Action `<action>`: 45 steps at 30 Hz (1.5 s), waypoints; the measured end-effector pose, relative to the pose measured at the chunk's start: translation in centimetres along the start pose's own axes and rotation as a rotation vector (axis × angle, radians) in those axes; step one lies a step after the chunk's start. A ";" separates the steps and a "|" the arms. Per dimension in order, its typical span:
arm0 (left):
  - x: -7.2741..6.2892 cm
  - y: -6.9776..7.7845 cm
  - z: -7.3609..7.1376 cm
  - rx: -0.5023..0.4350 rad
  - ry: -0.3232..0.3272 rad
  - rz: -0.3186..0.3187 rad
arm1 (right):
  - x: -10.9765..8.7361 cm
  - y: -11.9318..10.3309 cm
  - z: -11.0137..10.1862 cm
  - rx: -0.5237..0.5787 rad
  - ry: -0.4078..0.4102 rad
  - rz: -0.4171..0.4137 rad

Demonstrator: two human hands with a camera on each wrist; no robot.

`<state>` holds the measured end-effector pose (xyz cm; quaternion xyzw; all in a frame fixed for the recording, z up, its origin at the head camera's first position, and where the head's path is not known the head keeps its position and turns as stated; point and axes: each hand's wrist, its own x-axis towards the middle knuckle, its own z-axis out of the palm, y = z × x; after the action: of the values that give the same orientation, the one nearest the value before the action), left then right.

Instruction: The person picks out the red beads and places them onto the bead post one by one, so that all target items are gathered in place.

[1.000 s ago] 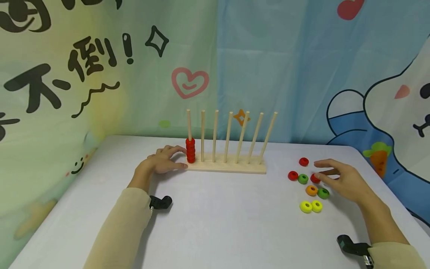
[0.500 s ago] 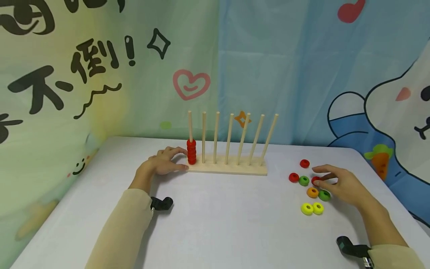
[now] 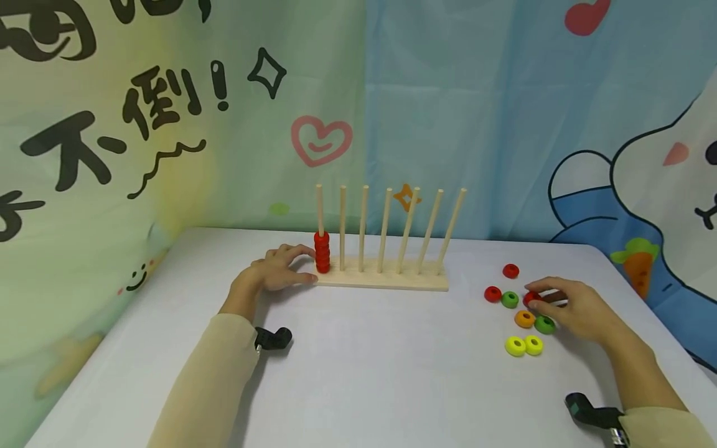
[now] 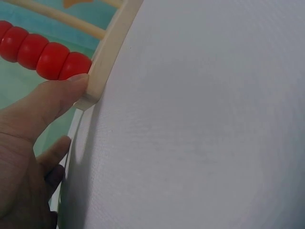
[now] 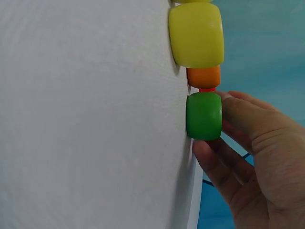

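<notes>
The place looks like a staged tabletop corner; whether it lies in a home, a school or a studio cannot be told. A printed cloth backdrop [image 3: 437, 124], with dark lettering [image 3: 68, 163] at upper left and a cartoon animal [image 3: 661, 168] at the right edge, hangs behind a white table [image 3: 403, 373] across the lower frame.

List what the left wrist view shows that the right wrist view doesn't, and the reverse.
Only the left wrist view: the left hand, its thumb touching the wooden base, a lined-up stack of red beads and a bare wooden peg.

Only the right wrist view: the right hand, with a green bead, an orange bead and a yellow bead.

Both: the white tabletop, the backdrop, and red, though the right shows just a red sliver.
</notes>
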<state>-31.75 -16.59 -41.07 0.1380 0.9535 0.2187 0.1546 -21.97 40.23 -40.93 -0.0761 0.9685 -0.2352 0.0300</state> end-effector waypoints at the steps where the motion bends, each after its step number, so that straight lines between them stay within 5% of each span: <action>1: 0.0 0.0 0.0 0.001 -0.003 -0.002 | -0.1 0.0 0.0 0.001 0.009 0.000; 10: 0.3 -0.2 -0.2 0.002 0.001 0.007 | -0.7 -0.1 -0.8 -0.042 0.214 -0.112; 20: -0.2 0.2 -0.3 0.007 -0.008 -0.001 | -1.3 -0.6 -0.9 -0.028 0.338 -0.155; 45: -0.3 0.4 -0.3 0.000 -0.020 -0.002 | -1.6 -3.0 -0.9 -0.015 0.419 -0.223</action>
<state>-31.45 -16.47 -40.57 0.1393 0.9520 0.2171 0.1646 -20.07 38.27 -38.77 -0.1321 0.9410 -0.2404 -0.1985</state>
